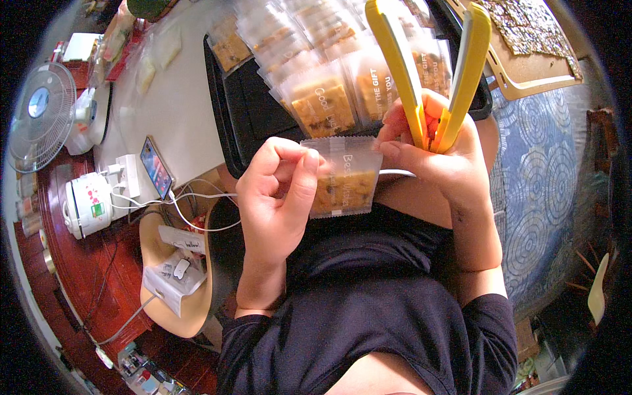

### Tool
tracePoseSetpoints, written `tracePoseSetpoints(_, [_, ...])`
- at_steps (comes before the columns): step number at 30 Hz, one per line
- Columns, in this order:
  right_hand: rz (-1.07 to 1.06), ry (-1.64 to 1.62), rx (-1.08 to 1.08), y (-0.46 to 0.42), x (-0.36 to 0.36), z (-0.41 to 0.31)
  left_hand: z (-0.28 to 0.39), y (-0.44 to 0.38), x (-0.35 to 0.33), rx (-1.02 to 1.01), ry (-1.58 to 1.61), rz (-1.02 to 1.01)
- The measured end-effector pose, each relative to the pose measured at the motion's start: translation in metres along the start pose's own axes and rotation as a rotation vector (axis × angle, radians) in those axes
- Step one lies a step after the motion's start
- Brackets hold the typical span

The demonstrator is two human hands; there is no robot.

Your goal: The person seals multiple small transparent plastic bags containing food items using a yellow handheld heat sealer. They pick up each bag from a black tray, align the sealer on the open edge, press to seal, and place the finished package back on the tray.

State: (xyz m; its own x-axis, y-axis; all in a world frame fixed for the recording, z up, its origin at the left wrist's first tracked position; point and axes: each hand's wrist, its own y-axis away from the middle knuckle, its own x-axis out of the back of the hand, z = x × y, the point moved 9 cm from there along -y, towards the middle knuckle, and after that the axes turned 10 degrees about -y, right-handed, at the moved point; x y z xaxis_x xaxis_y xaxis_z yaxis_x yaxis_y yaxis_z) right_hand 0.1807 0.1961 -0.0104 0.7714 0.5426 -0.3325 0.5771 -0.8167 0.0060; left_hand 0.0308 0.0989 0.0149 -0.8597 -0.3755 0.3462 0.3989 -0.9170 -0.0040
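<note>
Between my hands hangs a small clear plastic packet (345, 192) with white printing and serrated edges, a tan biscuit-like slab with dark bits inside. My left hand (281, 197) pinches its left side near the top with thumb and fingertips. At the packet's top right corner, my right hand (434, 158) pinches with thumb and finger. That same hand also holds a yellow handheld heat sealer (427, 126), its two long arms spread apart and pointing away from me. Just beyond, rows of similar filled packets (321, 101) overlap in a black tray (261, 103).
A pale board (523, 79) bearing a dark speckled sheet (533, 29) sits at the far right. To the left are a phone (157, 168) on a white cable, a small white appliance (89, 205), a power strip (129, 175) and a fan (42, 116). Printed wrappers (175, 279) lie on a chair (197, 316).
</note>
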Motion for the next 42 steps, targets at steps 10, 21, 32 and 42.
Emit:
tracePoseSetpoints(10, [0.047, -0.228, -0.189, 0.006, -0.01, 0.013, -0.023, 0.003, -0.032, 0.248, 0.32, -0.184])
tracePoseSetpoints(21, [0.044, -0.017, 0.021, 0.01, -0.014, -0.002, -0.019, 0.001, -0.024, 0.244, 0.237, -0.176])
tracePoseSetpoints(32, [0.009, 0.147, 0.068, 0.01, -0.016, -0.002, -0.013, 0.005, -0.021, 0.178, 0.026, -0.13])
tracePoseSetpoints(42, [-0.085, 0.328, 0.135, 0.011, -0.022, 0.0, -0.009, 0.007, -0.016, 0.101, -0.163, -0.11])
